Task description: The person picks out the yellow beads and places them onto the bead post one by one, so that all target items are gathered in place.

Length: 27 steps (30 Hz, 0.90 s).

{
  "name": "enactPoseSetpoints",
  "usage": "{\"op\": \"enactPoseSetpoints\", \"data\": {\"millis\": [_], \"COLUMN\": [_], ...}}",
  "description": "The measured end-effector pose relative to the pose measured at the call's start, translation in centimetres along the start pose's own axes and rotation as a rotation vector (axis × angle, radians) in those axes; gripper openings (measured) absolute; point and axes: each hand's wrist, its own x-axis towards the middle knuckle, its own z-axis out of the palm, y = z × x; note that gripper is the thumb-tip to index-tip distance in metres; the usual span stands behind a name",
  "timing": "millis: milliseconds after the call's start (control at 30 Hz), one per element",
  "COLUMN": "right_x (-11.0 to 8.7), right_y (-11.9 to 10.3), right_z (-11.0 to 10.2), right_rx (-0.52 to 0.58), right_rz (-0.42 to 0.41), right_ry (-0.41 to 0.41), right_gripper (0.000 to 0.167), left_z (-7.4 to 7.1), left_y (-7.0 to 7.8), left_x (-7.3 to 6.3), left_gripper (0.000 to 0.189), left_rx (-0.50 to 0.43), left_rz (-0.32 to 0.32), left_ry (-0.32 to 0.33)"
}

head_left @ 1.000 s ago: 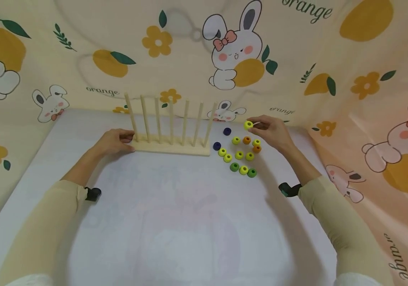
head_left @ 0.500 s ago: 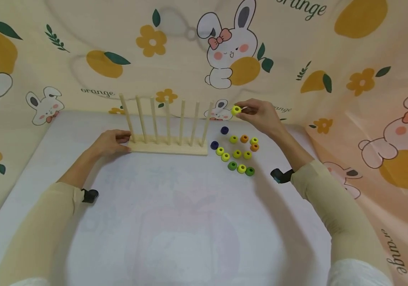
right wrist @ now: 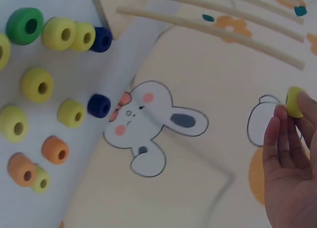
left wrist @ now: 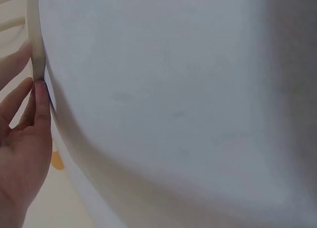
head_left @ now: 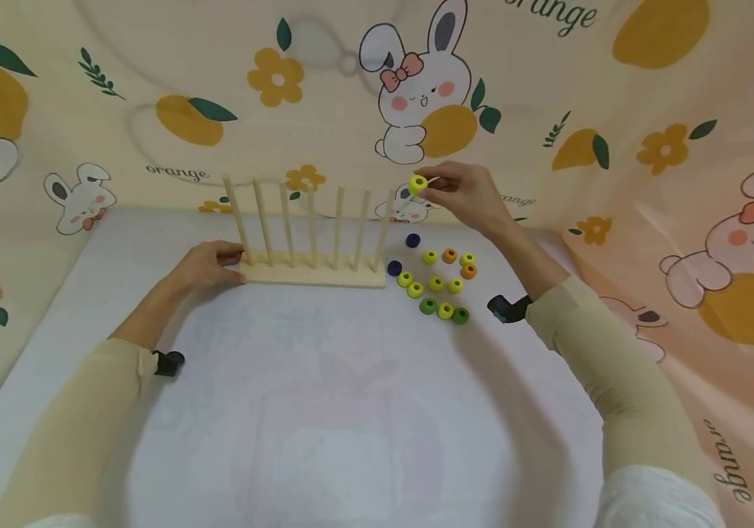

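Note:
In the head view, a pale wooden peg rack (head_left: 314, 276) stands at the back of the table, several thin upright pegs rising from its flat base. My left hand (head_left: 204, 265) grips the left end of that base; in the left wrist view the thumb and fingers (left wrist: 42, 107) meet at the base's corner (left wrist: 36, 50). My right hand (head_left: 468, 192) pinches a yellow bead (head_left: 418, 184) by thumb and fingertips. It holds the bead in the air close to the top of the rightmost peg (head_left: 383, 231). The right wrist view shows the bead (right wrist: 294, 102) apart from the peg tips.
Loose beads lie right of the rack: several yellow ones (head_left: 436, 284), dark blue ones (head_left: 413, 240), orange ones (head_left: 469, 271) and green ones (head_left: 427, 306). A patterned cloth (head_left: 324, 88) hangs behind the white table (head_left: 324, 381) and along its sides.
My right hand has lifted the yellow bead from above the loose beads, up and leftward to near the rightmost peg's top. My left hand stays on the rack's end.

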Motion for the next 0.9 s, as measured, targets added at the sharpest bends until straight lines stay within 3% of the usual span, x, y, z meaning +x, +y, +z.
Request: {"op": "enactPoseSetpoints", "data": {"millis": [367, 900], "right_x": [2.0, 4.6], "right_y": [-3.0, -6.2], "right_z": [1.0, 3.9], "right_rx": [0.028, 0.089], "right_rz": [-0.059, -0.140], "right_ry": [-0.006, -0.078], "right_gripper": [0.031, 0.031], "left_z": [0.2, 0.2], "left_y": [-0.4, -0.2], "left_x": [0.0, -0.1], "left_gripper": [0.075, 0.076], "left_rx": [-0.029, -0.075], "left_rz": [0.014, -0.046], "left_ry": [-0.011, -0.005]}}
